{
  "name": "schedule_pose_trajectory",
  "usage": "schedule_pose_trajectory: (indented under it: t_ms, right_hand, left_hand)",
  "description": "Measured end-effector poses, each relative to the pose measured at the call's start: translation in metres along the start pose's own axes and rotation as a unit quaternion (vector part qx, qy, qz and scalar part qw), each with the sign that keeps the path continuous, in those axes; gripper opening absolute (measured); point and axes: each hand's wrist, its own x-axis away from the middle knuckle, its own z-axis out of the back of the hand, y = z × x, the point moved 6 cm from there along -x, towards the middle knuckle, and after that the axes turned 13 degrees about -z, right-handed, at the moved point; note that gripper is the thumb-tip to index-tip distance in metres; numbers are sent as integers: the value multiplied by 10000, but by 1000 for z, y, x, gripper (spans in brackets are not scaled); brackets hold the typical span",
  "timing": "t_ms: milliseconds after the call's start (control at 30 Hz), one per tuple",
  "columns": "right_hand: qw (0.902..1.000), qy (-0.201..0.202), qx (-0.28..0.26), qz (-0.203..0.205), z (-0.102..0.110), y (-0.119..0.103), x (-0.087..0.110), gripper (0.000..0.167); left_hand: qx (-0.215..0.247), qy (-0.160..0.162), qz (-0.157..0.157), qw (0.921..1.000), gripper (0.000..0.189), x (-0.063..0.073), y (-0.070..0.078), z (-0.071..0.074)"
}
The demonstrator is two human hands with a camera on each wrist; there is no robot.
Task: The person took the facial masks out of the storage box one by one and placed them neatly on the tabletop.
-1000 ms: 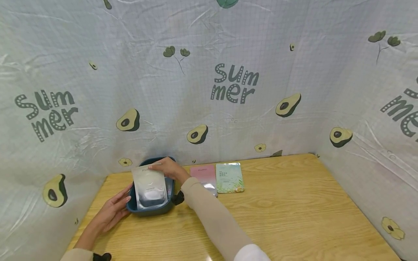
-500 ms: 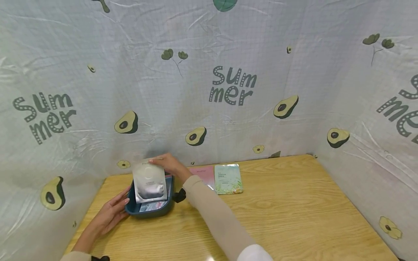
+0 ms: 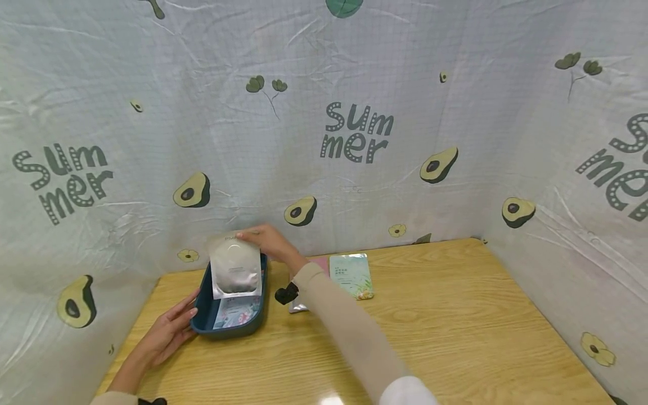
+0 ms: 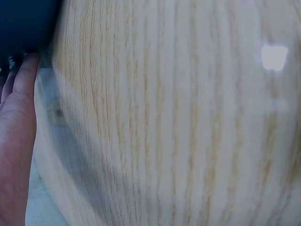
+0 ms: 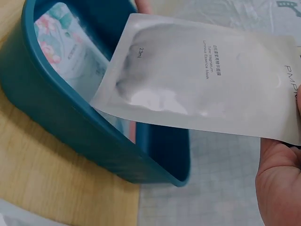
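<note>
The right hand [image 3: 273, 242] pinches a silver packet [image 3: 236, 267] by its far end, its long axis slanting nearward over the blue bin [image 3: 229, 333]. The left hand [image 3: 169, 332], fingers extended, touches the bin's left side.

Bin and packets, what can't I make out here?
Head: pink packet, partly behind the right sleeve; green packet, print too small.
Right wrist: floral packet, partly behind the silver packet; right hand, cut off by the right edge.
Left wrist: bin, cut off by top and left edges.
</note>
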Motion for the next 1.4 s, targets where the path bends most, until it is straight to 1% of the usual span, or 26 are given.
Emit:
schedule_pose_trajectory:
  t_ms: [133, 233, 333, 433, 467, 567, 667, 733, 967, 1067, 1233, 1400]
  right_hand:
    - [9999, 31, 136, 28, 13, -3, 5, 35]
    - [9999, -105, 82, 100, 21, -6, 9, 33]
    - [9995, -205, 34, 229, 28, -10, 15, 32]
    - [9991, -180, 178, 345, 37, -12, 21, 31]
    - [9988, -159, 274, 366, 40, -12, 24, 31]
    - [9973, -128, 578, 428, 49, -11, 31, 30]
    - [9970, -203, 629, 403, 57, -9, 39, 31]
    - [9974, -289, 546, 380, 62, -9, 45, 32]
    - [9966, -451, 608, 312, 83, -1, 59, 32]
    - [9967, -518, 575, 238, 92, 3, 64, 32]
    - [9961, -539, 668, 220, 108, 8, 72, 33]
    - [9952, -535, 786, 226, 126, 14, 80, 32]
  left_hand:
    - [130, -41, 43, 9999, 67, -1, -3, -3]
    - [188, -110, 23, 9998, 66, 0, -3, -3]
    - [64, -3, 39, 10000, 66, 0, -2, -1]
    - [-97, 115, 173, 9997, 67, 1, -2, 1]
    - [-147, 107, 206, 9996, 68, 2, -2, 1]
    - [-33, -1, 219, 9998, 68, 2, -3, 1]
    - [198, -118, 87, 9997, 66, 3, -2, -1]
    - [299, -156, 9, 9994, 65, 3, 0, -2]
    - [328, 8, 243, 9992, 67, 1, 2, -2]
    - [426, -41, 203, 9989, 66, 0, 2, -3]
    - [573, -146, 77, 9982, 63, 0, 1, -2]
    - [601, -146, 39, 9981, 63, -1, 1, -2]
